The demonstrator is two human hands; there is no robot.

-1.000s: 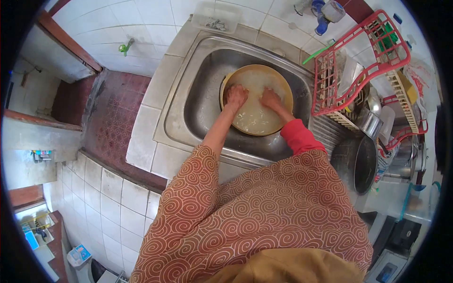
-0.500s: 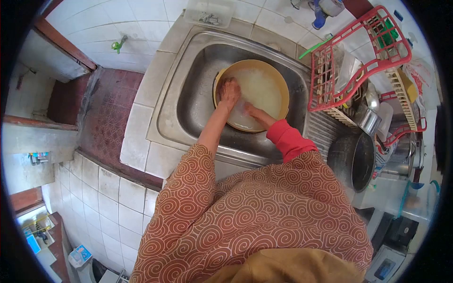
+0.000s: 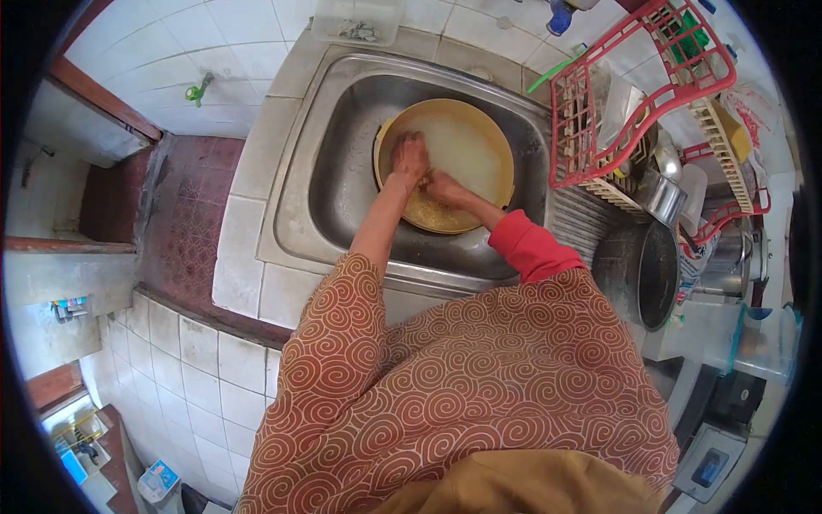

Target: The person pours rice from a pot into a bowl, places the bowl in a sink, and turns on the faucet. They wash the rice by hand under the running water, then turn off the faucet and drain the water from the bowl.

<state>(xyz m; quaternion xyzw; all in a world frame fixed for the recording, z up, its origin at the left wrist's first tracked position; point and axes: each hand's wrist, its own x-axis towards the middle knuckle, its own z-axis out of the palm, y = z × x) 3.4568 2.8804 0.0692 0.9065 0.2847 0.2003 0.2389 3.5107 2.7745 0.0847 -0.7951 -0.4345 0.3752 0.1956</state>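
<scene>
A round yellow basin [image 3: 492, 128] with cloudy, pale liquid sits in the steel sink. Both of my hands are inside it, close together at its left part. My left hand [image 3: 411, 157] is by the left inner wall, its fingers bent and closed; what they hold, if anything, is hidden. Just below and to its right is my right hand [image 3: 445, 190], with curled fingers partly hidden by the left wrist. Between its fingers I cannot make out anything. Yellowish, speckled stuff [image 3: 432, 216] shows at the basin's near side.
The steel sink [image 3: 342, 193] surrounds the basin, set in a tiled counter [image 3: 240, 231]. On the right stand a red and cream dish rack [image 3: 561, 128] with utensils and a dark pot [image 3: 638, 278]. A clear plastic container [image 3: 360, 21] lies at the back.
My right hand has moved left toward my left hand, which has shifted slightly down in the basin. The speckled stuff at the near side shows more plainly. The view has shifted a little.
</scene>
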